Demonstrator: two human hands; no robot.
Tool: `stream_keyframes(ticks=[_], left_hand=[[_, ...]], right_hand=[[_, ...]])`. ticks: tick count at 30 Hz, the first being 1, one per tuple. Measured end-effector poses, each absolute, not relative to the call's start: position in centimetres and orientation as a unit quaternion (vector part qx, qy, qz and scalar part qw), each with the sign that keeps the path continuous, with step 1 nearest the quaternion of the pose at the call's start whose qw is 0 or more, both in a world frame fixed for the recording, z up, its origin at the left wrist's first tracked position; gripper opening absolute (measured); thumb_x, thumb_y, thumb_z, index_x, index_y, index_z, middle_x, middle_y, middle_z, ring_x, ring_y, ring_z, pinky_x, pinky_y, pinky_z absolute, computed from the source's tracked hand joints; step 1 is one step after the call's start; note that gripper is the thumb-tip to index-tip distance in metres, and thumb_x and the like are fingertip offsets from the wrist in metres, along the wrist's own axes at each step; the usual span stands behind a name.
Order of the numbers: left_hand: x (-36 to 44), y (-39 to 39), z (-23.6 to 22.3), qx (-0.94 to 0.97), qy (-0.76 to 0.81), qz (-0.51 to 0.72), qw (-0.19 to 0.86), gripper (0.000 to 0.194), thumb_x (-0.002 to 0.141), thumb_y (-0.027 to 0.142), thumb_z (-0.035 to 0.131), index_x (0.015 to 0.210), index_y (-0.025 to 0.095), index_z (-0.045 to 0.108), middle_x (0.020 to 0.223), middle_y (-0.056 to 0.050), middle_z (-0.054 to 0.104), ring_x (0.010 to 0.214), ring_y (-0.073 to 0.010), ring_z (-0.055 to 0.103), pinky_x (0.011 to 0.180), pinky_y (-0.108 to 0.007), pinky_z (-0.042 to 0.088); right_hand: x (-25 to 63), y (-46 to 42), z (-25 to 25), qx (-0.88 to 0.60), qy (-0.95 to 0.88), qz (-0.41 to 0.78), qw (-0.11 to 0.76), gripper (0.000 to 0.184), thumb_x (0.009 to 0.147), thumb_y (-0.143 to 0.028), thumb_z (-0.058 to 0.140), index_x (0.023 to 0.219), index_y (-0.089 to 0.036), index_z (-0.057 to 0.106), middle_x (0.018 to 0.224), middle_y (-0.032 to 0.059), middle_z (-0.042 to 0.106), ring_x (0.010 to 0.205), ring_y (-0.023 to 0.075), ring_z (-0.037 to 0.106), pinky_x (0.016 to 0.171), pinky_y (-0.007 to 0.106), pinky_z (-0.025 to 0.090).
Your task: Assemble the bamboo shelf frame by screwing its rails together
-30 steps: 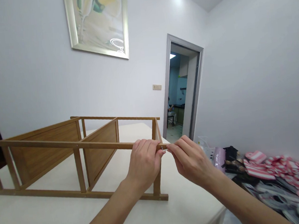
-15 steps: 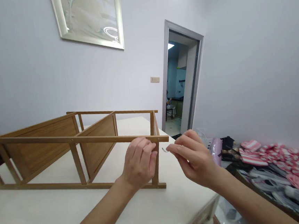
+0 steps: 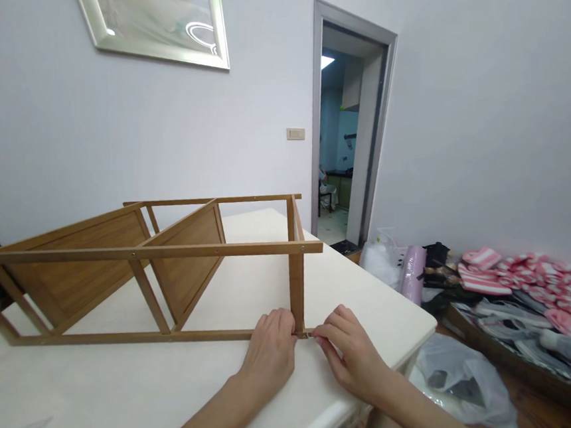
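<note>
A brown wooden shelf frame (image 3: 228,249) lies on its side across the white table (image 3: 146,393). At its near lower right corner, my left hand (image 3: 270,348) is closed around the bottom rail, beside the end upright (image 3: 297,293). My right hand (image 3: 350,351) faces it just past the rail's end. Between its thumb and fingertips it pinches a small bent metal hex key (image 3: 308,336), whose tip is at the rail's end by the screw spot. The fingers partly cover the key, so whether it sits in a screw head cannot be seen.
Right of the table, a clear plastic bag (image 3: 463,385) is on the floor. Behind it are a box of wrapped items (image 3: 522,353), red-and-white striped cloth (image 3: 546,288) and a purple roll (image 3: 413,273). Through the doorway (image 3: 336,143) a person is partly visible.
Both hands have moved down from the upper rail's end to the lower rail's end, the right one carrying the hex key. My left hand now grips the lower rail. The view has shifted slightly.
</note>
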State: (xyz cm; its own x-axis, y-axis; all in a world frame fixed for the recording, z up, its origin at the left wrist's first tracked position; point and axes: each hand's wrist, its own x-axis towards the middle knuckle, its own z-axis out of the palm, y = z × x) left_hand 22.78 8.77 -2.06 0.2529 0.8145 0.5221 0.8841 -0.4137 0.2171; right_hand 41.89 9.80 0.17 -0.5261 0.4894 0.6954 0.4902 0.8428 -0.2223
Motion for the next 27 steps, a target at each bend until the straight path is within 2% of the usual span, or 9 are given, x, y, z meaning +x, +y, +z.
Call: stream_keyframes(ticks=[2, 5, 8, 10, 13, 20, 27], left_hand=[[22.7, 9.3, -2.2, -0.788, -0.548, -0.277, 0.053, 0.020, 0.084, 0.004, 0.046, 0.083, 0.023, 0.044, 0.080, -0.002, 0.058, 0.076, -0.0218, 0.056, 0.070, -0.035, 0.042], [22.5, 10.1, -2.5, -0.773, -0.584, -0.247, 0.009, 0.014, 0.088, 0.009, 0.048, 0.083, 0.023, 0.046, 0.082, -0.002, 0.061, 0.079, -0.0223, 0.057, 0.073, -0.036, 0.042], [22.2, 10.8, -2.6, -0.753, -0.613, -0.238, -0.031, 0.007, 0.091, 0.015, 0.049, 0.091, 0.021, 0.050, 0.089, -0.004, 0.063, 0.086, -0.0227, 0.058, 0.078, -0.035, 0.042], [22.1, 11.1, -2.7, -0.755, -0.609, -0.240, -0.039, 0.008, 0.093, 0.016, 0.047, 0.097, 0.020, 0.053, 0.095, -0.006, 0.063, 0.092, -0.0234, 0.057, 0.082, -0.036, 0.043], [22.0, 11.1, -2.6, -0.771, -0.593, -0.230, -0.040, 0.015, 0.095, 0.018, 0.043, 0.093, 0.019, 0.058, 0.098, -0.007, 0.063, 0.097, -0.0248, 0.056, 0.086, -0.038, 0.042], [22.1, 10.7, -2.3, -0.770, -0.589, -0.240, -0.048, 0.016, 0.091, 0.033, 0.054, 0.091, 0.019, 0.060, 0.100, -0.008, 0.062, 0.098, -0.0274, 0.056, 0.088, -0.042, 0.042], [22.1, 10.7, -2.1, -0.766, -0.590, -0.249, -0.060, 0.017, 0.090, 0.034, 0.055, 0.092, 0.018, 0.061, 0.101, -0.008, 0.062, 0.099, -0.0275, 0.056, 0.089, -0.043, 0.042]], right_hand=[[41.8, 10.1, -0.1, -0.284, -0.878, 0.003, 0.385, 0.024, 0.090, -0.006, 0.044, 0.088, -0.017, 0.064, 0.076, 0.0061, 0.055, 0.077, 0.0209, 0.045, 0.066, 0.035, 0.037], [41.4, 10.8, -0.5, -0.284, -0.885, -0.016, 0.367, 0.023, 0.090, -0.007, 0.044, 0.085, -0.017, 0.064, 0.077, 0.0064, 0.054, 0.077, 0.0206, 0.042, 0.066, 0.035, 0.034], [40.7, 11.5, -0.9, -0.284, -0.892, -0.047, 0.349, 0.022, 0.089, -0.007, 0.045, 0.082, -0.016, 0.064, 0.076, 0.0065, 0.053, 0.076, 0.0199, 0.040, 0.065, 0.034, 0.032], [40.2, 12.0, -1.1, -0.286, -0.897, -0.058, 0.333, 0.022, 0.088, -0.006, 0.045, 0.079, -0.015, 0.062, 0.075, 0.0063, 0.052, 0.076, 0.0196, 0.039, 0.065, 0.034, 0.031], [39.8, 12.4, -1.3, -0.296, -0.896, -0.061, 0.325, 0.021, 0.086, -0.004, 0.048, 0.075, -0.016, 0.062, 0.074, 0.0061, 0.051, 0.077, 0.0198, 0.040, 0.066, 0.034, 0.032], [40.3, 12.6, -1.8, -0.308, -0.887, -0.041, 0.341, 0.025, 0.081, 0.003, 0.048, 0.081, -0.016, 0.065, 0.078, 0.0073, 0.052, 0.080, 0.0214, 0.041, 0.067, 0.035, 0.036], [40.2, 12.5, -1.8, -0.303, -0.886, -0.024, 0.351, 0.028, 0.081, 0.006, 0.048, 0.085, -0.017, 0.065, 0.081, 0.0068, 0.052, 0.083, 0.0220, 0.045, 0.067, 0.034, 0.039]])
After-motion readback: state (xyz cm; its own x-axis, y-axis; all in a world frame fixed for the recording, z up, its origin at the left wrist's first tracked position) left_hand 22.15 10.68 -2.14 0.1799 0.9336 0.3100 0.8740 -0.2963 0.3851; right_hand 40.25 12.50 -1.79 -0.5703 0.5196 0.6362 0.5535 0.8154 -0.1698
